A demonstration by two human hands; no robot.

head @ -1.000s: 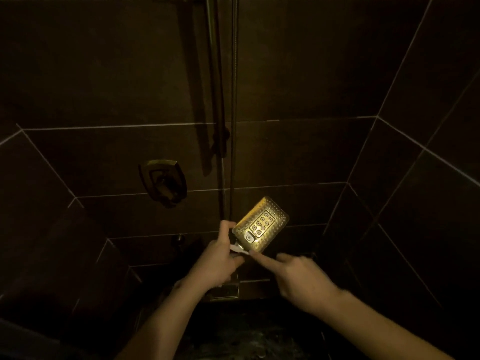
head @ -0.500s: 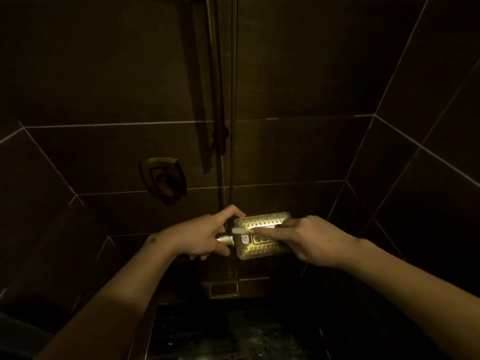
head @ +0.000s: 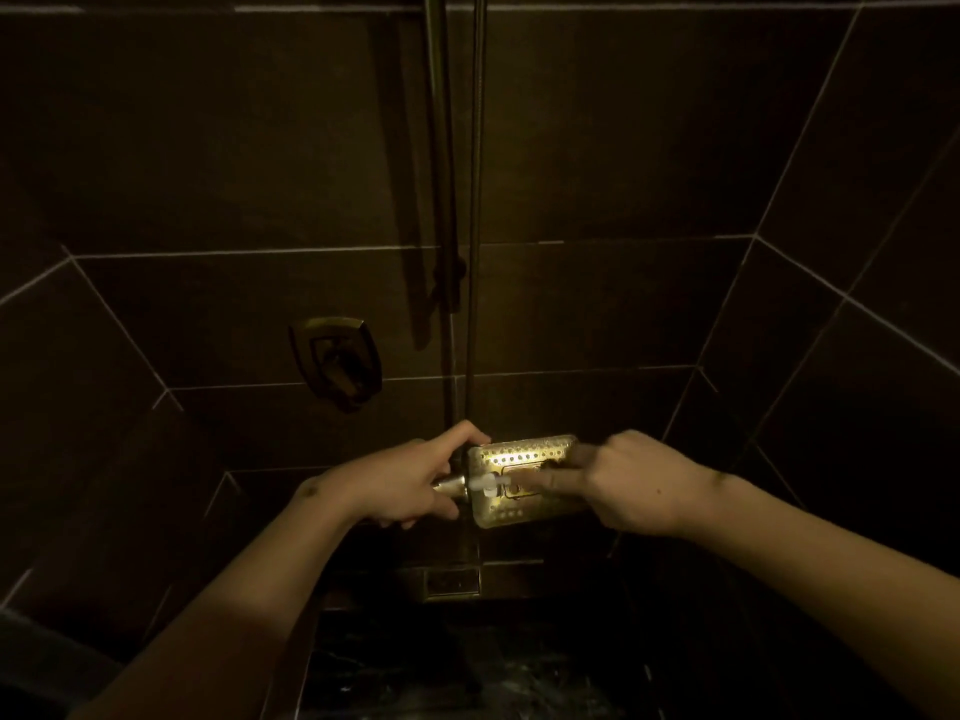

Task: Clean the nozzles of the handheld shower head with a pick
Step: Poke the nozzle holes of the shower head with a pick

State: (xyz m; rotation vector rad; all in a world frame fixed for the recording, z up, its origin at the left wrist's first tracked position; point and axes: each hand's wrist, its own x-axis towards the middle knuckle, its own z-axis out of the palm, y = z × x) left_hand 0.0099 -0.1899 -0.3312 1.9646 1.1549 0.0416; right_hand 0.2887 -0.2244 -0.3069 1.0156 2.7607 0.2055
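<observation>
my left hand (head: pixel 410 483) grips the shower head (head: pixel 524 480) by its neck, face up; my right hand (head: pixel 631 483) pinches the pick (head: pixel 491 483) across it. in this gloom the tip could slip off a nozzle.

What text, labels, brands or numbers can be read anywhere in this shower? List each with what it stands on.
None can be read.
Shower head: a small pale mark near its handle end, too small and blurred to tell whether it is lettering.
Wall control plate: no lettering shows.
Wall tiles: plain, only grout lines.
</observation>
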